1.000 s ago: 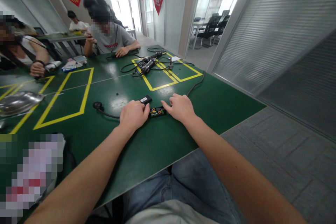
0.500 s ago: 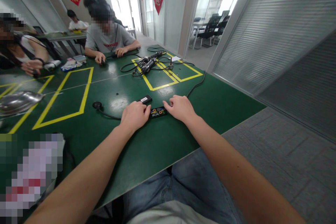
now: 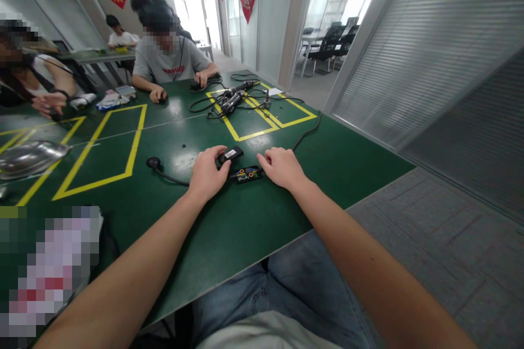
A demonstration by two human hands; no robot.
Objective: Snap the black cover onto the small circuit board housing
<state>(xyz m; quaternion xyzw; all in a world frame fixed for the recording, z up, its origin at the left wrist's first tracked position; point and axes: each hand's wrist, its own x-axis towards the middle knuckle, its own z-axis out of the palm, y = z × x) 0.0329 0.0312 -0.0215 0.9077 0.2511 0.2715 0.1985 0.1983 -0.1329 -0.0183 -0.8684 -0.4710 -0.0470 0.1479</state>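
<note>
An opened black power adapter case [image 3: 248, 174] lies on the green table, its circuit parts with two orange-ringed coils facing up. Just behind it, a black cover with a white label [image 3: 231, 154] is tilted. My left hand [image 3: 208, 173] has its fingers and thumb around the cover's left end. Close to the case's right end is my right hand [image 3: 282, 166], its fingers curled and thumb bent inward; what they hold, if anything, is hidden. A cord with a black plug [image 3: 153, 163] runs left from under my left hand. Another cable [image 3: 307, 133] leads away behind my right hand.
Black tools with cables [image 3: 235, 99] lie within yellow tape outlines across the table. At left are a shiny metal dish [image 3: 33, 158] and a blurred-out packet [image 3: 53, 262]. Two people sit opposite, one in a grey shirt [image 3: 172, 60]. The table's edge runs close in front of me.
My left hand has taken hold of the cover and shifted it slightly right, tilting it. The open case has turned a little and shows more. My right hand has barely moved.
</note>
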